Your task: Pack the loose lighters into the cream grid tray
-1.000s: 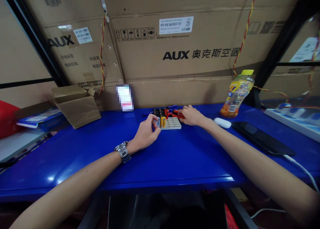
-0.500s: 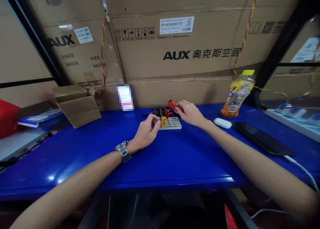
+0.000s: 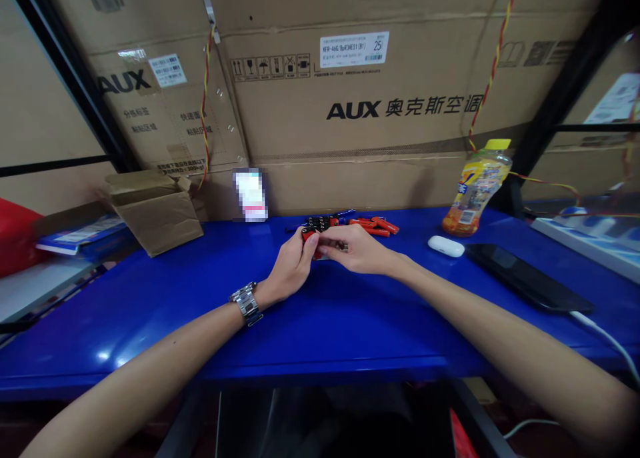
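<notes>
Cardboard (image 3: 400, 135) reading "AUX" backs the left hand (image 3: 291, 261) gripping a red piece (image 3: 307, 234), right hand (image 3: 365, 250) hold unclear.

A hand could pass over the wide bare front of the blue table (image 3: 330, 331), between the forearms (image 3: 480, 311) and up to the left hand (image 3: 290, 265) and right hand (image 3: 363, 250), which close off the middle. Behind them, dark pieces (image 3: 320, 223) and loose red pieces (image 3: 384, 227) crowd the surface before the cardboard wall (image 3: 370, 178). A white case (image 3: 446, 246), black phone (image 3: 520, 277) and bottle (image 3: 473, 195) obstruct the right, while an open stretch on the left reaches the brown carton (image 3: 160, 221).
</notes>
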The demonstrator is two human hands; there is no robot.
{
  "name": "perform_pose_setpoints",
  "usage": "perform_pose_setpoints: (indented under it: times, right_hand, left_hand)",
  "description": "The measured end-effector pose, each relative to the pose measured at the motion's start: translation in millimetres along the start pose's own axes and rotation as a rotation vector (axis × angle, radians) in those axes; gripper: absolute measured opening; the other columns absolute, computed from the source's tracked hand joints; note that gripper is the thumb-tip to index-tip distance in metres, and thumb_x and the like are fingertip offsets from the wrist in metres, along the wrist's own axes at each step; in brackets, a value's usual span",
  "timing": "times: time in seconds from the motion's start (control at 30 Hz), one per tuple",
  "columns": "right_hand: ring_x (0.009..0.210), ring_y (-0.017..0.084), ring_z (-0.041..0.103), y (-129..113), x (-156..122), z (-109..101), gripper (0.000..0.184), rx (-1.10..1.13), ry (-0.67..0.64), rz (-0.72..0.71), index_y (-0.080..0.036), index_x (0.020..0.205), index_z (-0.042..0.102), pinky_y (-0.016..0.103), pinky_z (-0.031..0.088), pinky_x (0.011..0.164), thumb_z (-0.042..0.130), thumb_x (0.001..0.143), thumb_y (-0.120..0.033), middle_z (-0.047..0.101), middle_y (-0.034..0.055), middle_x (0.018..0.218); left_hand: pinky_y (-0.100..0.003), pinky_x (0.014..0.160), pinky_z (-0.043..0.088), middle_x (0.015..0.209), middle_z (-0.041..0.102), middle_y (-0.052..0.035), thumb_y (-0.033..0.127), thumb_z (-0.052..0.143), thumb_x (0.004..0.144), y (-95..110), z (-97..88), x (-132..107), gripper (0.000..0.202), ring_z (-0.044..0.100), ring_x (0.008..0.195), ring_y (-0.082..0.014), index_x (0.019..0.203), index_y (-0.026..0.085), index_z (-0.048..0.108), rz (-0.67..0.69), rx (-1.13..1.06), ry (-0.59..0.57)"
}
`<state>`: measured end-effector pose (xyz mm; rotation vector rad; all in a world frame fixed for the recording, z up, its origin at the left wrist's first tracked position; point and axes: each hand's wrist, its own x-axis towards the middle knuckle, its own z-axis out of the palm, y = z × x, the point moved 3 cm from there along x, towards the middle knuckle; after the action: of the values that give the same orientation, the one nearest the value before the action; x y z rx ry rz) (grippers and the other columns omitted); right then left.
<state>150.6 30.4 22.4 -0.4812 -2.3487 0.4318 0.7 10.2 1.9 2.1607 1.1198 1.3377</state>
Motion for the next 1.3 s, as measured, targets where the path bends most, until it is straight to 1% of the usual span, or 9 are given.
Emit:
perform_pose_setpoints:
  times: [0.13, 0.23, 0.33, 0.47, 0.6, 0.73, 1.07, 1.2, 1.3]
  right_hand:
    - [0.061, 0.011, 0.053, 2.0, -1.4, -7.3, 0.024, -0.084, 0.038, 0.029, -0.016, 0.087, 0.07, 0.025, 0.04, 0.059, 0.05, 0.091, -0.03, 0.068, 0.0028, 0.076]
    - [0.055, 0.01, 0.047, 5.2, -2.7, -13.7, 0.028, -0.139, 0.092, 0.076, -0.015, 0.076, 0.069, 0.024, 0.036, 0.055, 0.051, 0.089, -0.032, 0.062, 0.0001, 0.063]
    - [0.051, 0.009, 0.042, 9.7, -3.8, -17.5, 0.03, -0.176, 0.108, 0.116, -0.015, 0.066, 0.064, 0.024, 0.034, 0.053, 0.052, 0.088, -0.032, 0.054, -0.0022, 0.054]
    - [0.051, 0.009, 0.041, 19.2, -5.8, -18.7, 0.032, -0.225, 0.063, 0.158, -0.016, 0.065, 0.065, 0.025, 0.032, 0.053, 0.05, 0.088, -0.033, 0.056, -0.0013, 0.056]
    - [0.05, 0.009, 0.04, 27.2, -7.7, -19.3, 0.034, -0.255, 0.04, 0.167, -0.016, 0.067, 0.066, 0.025, 0.032, 0.052, 0.049, 0.088, -0.036, 0.059, -0.0004, 0.058]
    - [0.05, 0.008, 0.039, 28.0, -7.6, -19.8, 0.034, -0.293, 0.037, 0.159, -0.016, 0.064, 0.064, 0.025, 0.031, 0.052, 0.049, 0.088, -0.035, 0.059, -0.0005, 0.058]
    - [0.046, 0.008, 0.039, 27.7, -7.2, -17.3, 0.029, -0.3, -0.003, 0.159, -0.016, 0.068, 0.067, 0.025, 0.032, 0.051, 0.05, 0.087, -0.03, 0.057, -0.0013, 0.054]
    - [0.045, 0.008, 0.037, 23.4, -6.5, -16.3, 0.029, -0.252, 0.009, 0.15, -0.015, 0.069, 0.067, 0.025, 0.03, 0.049, 0.052, 0.087, -0.032, 0.053, -0.0025, 0.051]
    - [0.05, 0.008, 0.041, 16.7, -5.7, -15.1, 0.033, -0.173, 0.028, 0.155, -0.015, 0.071, 0.065, 0.024, 0.031, 0.051, 0.049, 0.09, -0.036, 0.056, -0.0014, 0.056]
  left_hand:
    - [-0.029, 0.071, 0.049, 0.087, 0.063, -0.0047, 0.042, 0.036, 0.098, -4.4, 3.2, -1.1, 0.025, 0.06, 0.076, -0.0148, 0.098, 0.019, 0.046, -0.008, -0.131, 0.029]
    - [-0.028, 0.067, 0.047, 0.075, 0.058, -0.0016, 0.047, 0.035, 0.097, -7.8, 4.3, -1.9, 0.03, 0.056, 0.068, -0.0131, 0.093, 0.02, 0.045, -0.017, -0.211, 0.056]
    - [-0.025, 0.057, 0.042, 0.064, 0.049, 0.0024, 0.05, 0.04, 0.095, -8.3, 2.2, -2.5, 0.032, 0.047, 0.057, -0.0107, 0.085, 0.02, 0.046, -0.056, -0.249, 0.077]
    - [-0.023, 0.045, 0.031, 0.053, 0.039, 0.0044, 0.052, 0.04, 0.093, -5.3, 0.7, -2.9, 0.043, 0.035, 0.047, -0.0085, 0.068, 0.019, 0.046, -0.139, -0.307, -0.009]
    - [-0.024, 0.044, 0.025, 0.05, 0.034, 0.0047, 0.047, 0.048, 0.087, -4.1, -1.0, -2.4, 0.045, 0.031, 0.046, -0.0079, 0.054, 0.019, 0.037, -0.154, -0.115, 0.01]
    - [-0.024, 0.046, 0.021, 0.052, 0.031, 0.0055, 0.036, 0.056, 0.078, -4.1, -0.8, -2.2, 0.036, 0.027, 0.049, -0.0078, 0.054, 0.019, 0.035, -0.149, 0.051, 0.056]
    - [-0.025, 0.046, 0.02, 0.053, 0.03, 0.006, 0.035, 0.057, 0.078, -4.2, -0.1, -1.0, 0.036, 0.025, 0.049, -0.0081, 0.054, 0.02, 0.034, -0.158, 0.101, 0.066]
    - [-0.024, 0.048, 0.024, 0.054, 0.036, 0.0059, 0.033, 0.058, 0.078, -5.2, 0.3, -0.1, 0.03, 0.03, 0.051, -0.0086, 0.059, 0.02, 0.039, -0.141, 0.114, 0.078]
    - [-0.023, 0.048, 0.027, 0.056, 0.043, 0.0054, 0.029, 0.057, 0.078, -5.9, 0.3, 0.6, 0.023, 0.034, 0.052, -0.0091, 0.063, 0.019, 0.044, -0.124, 0.13, 0.052]
